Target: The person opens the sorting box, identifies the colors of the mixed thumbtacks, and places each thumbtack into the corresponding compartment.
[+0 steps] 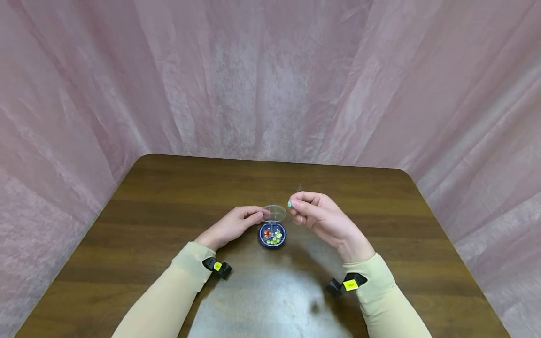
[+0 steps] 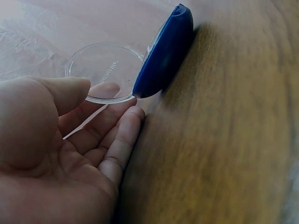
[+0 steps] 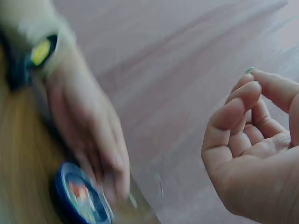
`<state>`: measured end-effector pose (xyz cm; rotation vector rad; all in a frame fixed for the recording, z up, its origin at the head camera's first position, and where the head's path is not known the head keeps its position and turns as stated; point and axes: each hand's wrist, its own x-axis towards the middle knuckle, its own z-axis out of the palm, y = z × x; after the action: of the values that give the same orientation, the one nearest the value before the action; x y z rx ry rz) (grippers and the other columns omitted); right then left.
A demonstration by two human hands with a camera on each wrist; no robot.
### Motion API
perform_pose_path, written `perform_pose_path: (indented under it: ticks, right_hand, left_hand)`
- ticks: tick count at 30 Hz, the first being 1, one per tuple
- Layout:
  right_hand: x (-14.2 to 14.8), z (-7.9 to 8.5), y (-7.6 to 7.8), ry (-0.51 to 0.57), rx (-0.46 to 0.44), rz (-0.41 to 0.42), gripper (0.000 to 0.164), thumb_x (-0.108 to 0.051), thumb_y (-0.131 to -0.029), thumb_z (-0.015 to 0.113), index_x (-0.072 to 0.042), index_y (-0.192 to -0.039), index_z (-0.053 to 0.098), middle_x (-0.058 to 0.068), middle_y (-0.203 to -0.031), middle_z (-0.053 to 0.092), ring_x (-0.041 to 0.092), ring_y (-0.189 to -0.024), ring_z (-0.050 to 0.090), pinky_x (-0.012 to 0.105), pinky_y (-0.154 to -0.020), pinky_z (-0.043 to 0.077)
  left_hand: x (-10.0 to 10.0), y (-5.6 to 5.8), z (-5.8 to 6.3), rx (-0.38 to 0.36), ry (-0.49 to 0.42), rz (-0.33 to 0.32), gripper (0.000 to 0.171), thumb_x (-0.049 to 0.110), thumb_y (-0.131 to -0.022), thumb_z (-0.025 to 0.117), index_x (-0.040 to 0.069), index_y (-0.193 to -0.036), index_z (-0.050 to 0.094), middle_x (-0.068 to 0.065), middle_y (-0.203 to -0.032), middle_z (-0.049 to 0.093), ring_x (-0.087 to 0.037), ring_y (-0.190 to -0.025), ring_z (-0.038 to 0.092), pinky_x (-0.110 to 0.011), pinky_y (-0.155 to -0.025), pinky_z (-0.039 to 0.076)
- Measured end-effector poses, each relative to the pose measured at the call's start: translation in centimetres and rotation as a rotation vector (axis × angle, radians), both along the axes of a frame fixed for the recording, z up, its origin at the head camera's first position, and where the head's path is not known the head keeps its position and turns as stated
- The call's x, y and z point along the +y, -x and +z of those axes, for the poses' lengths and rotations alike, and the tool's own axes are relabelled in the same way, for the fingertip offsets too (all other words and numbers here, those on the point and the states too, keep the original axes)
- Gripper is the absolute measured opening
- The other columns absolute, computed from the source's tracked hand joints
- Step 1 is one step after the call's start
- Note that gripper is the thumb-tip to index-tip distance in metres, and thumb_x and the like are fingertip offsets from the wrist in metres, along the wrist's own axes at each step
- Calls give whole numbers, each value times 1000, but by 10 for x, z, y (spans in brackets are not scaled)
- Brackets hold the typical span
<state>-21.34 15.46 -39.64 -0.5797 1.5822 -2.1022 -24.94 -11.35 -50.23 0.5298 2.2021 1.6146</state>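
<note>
A round blue pill box (image 1: pixel 272 235) lies on the table with its clear lid (image 1: pixel 275 213) raised. Dividers split its inside; red-orange pieces sit in one compartment, yellow-green and pale ones in the others. At the lid's left edge, my left hand (image 1: pixel 234 225) pinches the rim between thumb and fingers. The left wrist view shows a fingertip through the clear lid (image 2: pixel 105 70), beside the blue base (image 2: pixel 168 51). My right hand (image 1: pixel 323 218) is raised right of the box, pinching a small pale-green piece (image 1: pixel 289 204) between thumb and index finger; only its edge shows in the right wrist view.
The brown wooden table (image 1: pixel 177 188) has rounded far corners. Pink curtains (image 1: pixel 262 84) hang behind it and along both sides. Black bands with yellow labels are on both wrists, over pale sleeves (image 1: pixel 165 295). Light glares off the near part of the tabletop.
</note>
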Motion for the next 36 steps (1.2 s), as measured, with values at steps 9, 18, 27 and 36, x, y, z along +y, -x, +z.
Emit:
perform_pose_path:
  ticks: [9, 18, 27, 36]
  right_hand:
    - [-6, 13, -11, 303, -116, 243, 24, -12, -107, 41, -11, -91, 59, -2, -80, 45, 14, -66, 29, 28, -67, 25]
    - [-7, 14, -11, 370, -115, 324, 28, -12, -108, 38, -12, -89, 58, -3, -82, 46, 11, -66, 31, 26, -66, 25]
    - [-8, 16, -13, 350, -83, 342, 28, -11, -108, 37, -12, -88, 57, -4, -82, 46, 11, -65, 31, 24, -66, 29]
    - [-2, 9, -5, 15, 91, 118, 14, -12, -103, 53, -6, -95, 62, 2, -77, 49, 15, -68, 42, 27, -66, 36]
  left_hand:
    - [-2, 1, -2, 7, 10, 1, 37, 34, -105, 52, 14, -133, 65, 1, -129, 65, -12, -121, 58, -31, -103, 44]
    - [-2, 5, -2, 13, 5, -7, 42, 40, -103, 53, 14, -134, 64, 3, -129, 65, -11, -122, 58, -30, -103, 43]
    - [-3, 6, -1, 19, 5, -6, 42, 40, -103, 53, 14, -134, 64, 2, -129, 65, -12, -122, 57, -30, -103, 44]
    - [-2, 6, 0, 32, -7, -9, 37, 32, -105, 52, 13, -133, 65, 0, -129, 65, -13, -122, 57, -31, -103, 44]
